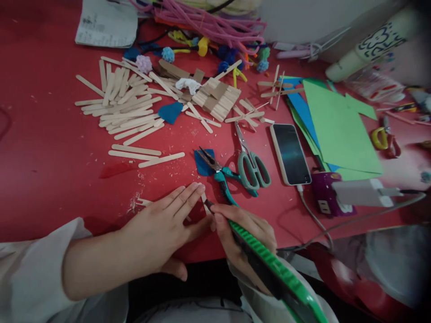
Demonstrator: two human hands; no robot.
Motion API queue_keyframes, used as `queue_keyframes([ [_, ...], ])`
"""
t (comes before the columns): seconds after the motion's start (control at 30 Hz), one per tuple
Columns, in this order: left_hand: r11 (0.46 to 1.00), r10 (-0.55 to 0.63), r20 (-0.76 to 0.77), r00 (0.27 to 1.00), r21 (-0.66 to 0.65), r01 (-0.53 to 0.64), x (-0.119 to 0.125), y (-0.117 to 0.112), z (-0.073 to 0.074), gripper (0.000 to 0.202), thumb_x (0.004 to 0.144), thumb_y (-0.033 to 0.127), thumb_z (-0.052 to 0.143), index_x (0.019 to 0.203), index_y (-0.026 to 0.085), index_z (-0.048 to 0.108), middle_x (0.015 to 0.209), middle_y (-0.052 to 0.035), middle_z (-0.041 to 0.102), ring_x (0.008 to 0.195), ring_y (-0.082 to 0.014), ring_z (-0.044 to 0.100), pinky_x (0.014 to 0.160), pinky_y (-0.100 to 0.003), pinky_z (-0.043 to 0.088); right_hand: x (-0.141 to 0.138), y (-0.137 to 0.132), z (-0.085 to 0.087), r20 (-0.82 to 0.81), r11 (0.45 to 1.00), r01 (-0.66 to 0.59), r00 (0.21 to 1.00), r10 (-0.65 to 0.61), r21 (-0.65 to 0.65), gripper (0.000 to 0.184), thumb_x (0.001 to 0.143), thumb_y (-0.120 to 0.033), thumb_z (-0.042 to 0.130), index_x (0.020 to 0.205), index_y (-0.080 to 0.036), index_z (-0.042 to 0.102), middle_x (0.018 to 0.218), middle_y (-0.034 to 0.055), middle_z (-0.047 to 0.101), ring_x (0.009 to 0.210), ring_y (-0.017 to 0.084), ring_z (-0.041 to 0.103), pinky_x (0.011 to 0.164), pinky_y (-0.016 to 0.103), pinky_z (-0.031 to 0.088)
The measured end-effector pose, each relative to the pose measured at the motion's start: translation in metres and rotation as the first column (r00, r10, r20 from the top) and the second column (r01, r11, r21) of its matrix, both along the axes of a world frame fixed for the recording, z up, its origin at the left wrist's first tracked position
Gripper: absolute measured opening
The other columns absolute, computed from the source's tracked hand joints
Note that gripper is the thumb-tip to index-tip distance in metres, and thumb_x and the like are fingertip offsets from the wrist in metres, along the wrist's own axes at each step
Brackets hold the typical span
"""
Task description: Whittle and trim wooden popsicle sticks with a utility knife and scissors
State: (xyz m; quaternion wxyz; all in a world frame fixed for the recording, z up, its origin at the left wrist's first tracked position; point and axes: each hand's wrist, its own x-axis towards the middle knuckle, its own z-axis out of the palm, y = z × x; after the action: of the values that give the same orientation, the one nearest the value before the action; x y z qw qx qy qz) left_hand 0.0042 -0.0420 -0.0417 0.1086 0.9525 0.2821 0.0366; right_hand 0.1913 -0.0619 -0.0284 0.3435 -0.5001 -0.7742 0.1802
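Note:
My left hand [161, 229] lies flat on the red table [43, 152], fingers stretched out and pressing down a small piece of wooden stick [204, 198]. My right hand [242, 235] grips a green utility knife [269, 264], its blade tip touching that stick just beside my left fingertips. Teal-handled pliers [218, 172] lie just beyond the hands on a scrap of blue paper [202, 163]. Wood shavings [134, 204] are scattered by my left hand.
A heap of wooden craft sticks [124, 107] lies at the back left, a glued stick panel [218, 96] at centre. Scissors [251, 163], a phone [290, 153], green and blue paper sheets [336, 125], a charger with cable [362, 193], pipe cleaners and pom-poms [215, 31] fill the right and back.

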Motion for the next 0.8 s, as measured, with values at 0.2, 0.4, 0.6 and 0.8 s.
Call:
queue_keyframes([
  [0.2,1.000,0.010,-0.004,1.000,-0.014,-0.010,0.001,0.000,0.000,0.103,0.048,0.077,0.064,0.133,0.023,0.046,0.145,-0.0224,0.034,0.133,-0.0367,0.034,0.106,-0.045,0.028,0.005,-0.011,-0.012,-0.040,0.997,0.050,0.998,-0.048,0.058,0.022,0.084,-0.010,0.055,0.102,-0.022,0.058,0.077,0.0002,0.070,0.062,0.013,0.067,0.059,0.022,0.055],
  [0.4,1.000,0.021,-0.006,1.000,-0.020,-0.021,0.001,0.000,0.002,0.099,0.048,0.075,0.066,0.131,0.023,0.049,0.146,-0.0234,0.030,0.134,-0.0379,0.030,0.106,-0.044,0.028,0.010,-0.018,-0.015,0.039,0.991,0.028,0.999,-0.034,0.133,0.024,0.084,-0.010,0.054,0.105,-0.023,0.057,0.071,-0.0002,0.069,0.057,0.014,0.065,0.056,0.024,0.054],
  [0.6,1.000,0.007,-0.008,1.000,-0.003,-0.007,0.002,0.001,0.002,0.100,0.047,0.077,0.065,0.132,0.025,0.049,0.145,-0.0225,0.034,0.132,-0.0385,0.033,0.105,-0.045,0.028,0.013,-0.022,-0.014,0.045,0.979,0.066,0.996,-0.076,0.194,0.022,0.084,-0.012,0.053,0.103,-0.021,0.059,0.072,-0.0007,0.071,0.059,0.013,0.066,0.059,0.023,0.056],
  [0.8,1.000,0.011,-0.017,1.000,0.015,-0.011,0.001,0.000,0.001,0.102,0.047,0.078,0.063,0.133,0.027,0.047,0.145,-0.0232,0.033,0.133,-0.0378,0.032,0.103,-0.045,0.032,0.012,-0.023,-0.012,0.009,0.968,0.169,0.985,-0.173,0.185,0.017,0.084,-0.010,0.054,0.095,-0.020,0.061,0.072,-0.0024,0.072,0.059,0.010,0.067,0.066,0.019,0.055],
])
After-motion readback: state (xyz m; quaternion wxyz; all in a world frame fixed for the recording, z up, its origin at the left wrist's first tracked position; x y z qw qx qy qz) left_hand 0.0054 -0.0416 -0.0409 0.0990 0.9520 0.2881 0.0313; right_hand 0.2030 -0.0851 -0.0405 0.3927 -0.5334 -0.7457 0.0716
